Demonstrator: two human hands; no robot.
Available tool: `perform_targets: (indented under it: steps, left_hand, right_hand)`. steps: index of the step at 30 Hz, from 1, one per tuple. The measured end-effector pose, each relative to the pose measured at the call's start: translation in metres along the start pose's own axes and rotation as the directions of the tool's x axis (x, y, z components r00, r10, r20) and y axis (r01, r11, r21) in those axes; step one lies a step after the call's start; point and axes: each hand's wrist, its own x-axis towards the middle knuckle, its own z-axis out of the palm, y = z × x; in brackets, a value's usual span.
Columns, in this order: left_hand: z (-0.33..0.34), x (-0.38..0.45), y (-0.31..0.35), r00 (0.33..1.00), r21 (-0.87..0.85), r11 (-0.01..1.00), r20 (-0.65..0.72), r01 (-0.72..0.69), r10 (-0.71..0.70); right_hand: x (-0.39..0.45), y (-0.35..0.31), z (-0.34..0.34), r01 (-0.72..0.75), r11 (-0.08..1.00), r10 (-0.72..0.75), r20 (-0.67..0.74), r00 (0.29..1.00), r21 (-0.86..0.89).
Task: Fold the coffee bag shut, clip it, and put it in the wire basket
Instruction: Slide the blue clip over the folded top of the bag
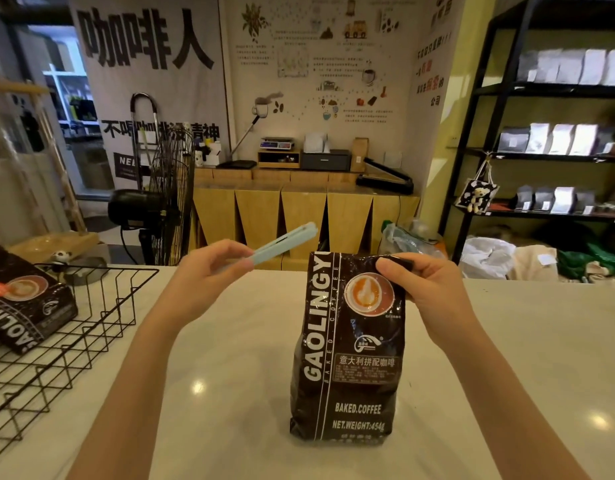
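A black coffee bag (347, 351) stands upright on the white counter (230, 358), its top folded over. My right hand (417, 282) pinches the folded top at the bag's right corner. My left hand (209, 271) holds a pale blue bag clip (285, 245) by one end; the clip points up and to the right, left of the bag's top and apart from it. The black wire basket (102, 313) sits at the counter's left edge with another black coffee bag (25, 303) lying in it.
Beyond the counter are a floor fan (167, 195), a wooden cabinet (299, 216) with a printer and scale, and black shelves (555, 133) of bagged goods at the right. Plastic bags lie on the floor behind the counter at the right.
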Motion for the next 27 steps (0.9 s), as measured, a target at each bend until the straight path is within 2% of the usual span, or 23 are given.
perform_targets:
  steps: [3,13,20,27]
  left_hand:
    - [0.000,-0.005,0.021,0.996,-0.051,0.995,0.027,-0.080,0.082]
    - [0.018,-0.015,0.046,0.971,-0.128,0.980,0.166,-0.151,0.172]
    - [0.042,-0.019,0.066,0.971,-0.397,0.911,0.154,-0.107,0.181]
    - [0.040,-0.023,0.071,0.953,-0.347,0.930,0.222,-0.119,0.205]
  right_hand:
    - [-0.001,0.000,0.000,-0.001,1.000,0.001,-0.011,1.000,-0.004]
    - [-0.006,-0.004,0.000,-0.002,1.000,0.002,-0.004,1.000,-0.017]
    - [-0.012,-0.009,0.003,0.014,1.000,-0.014,0.040,0.999,-0.012]
    - [-0.015,-0.011,0.006,0.039,0.999,-0.037,0.077,0.996,-0.026]
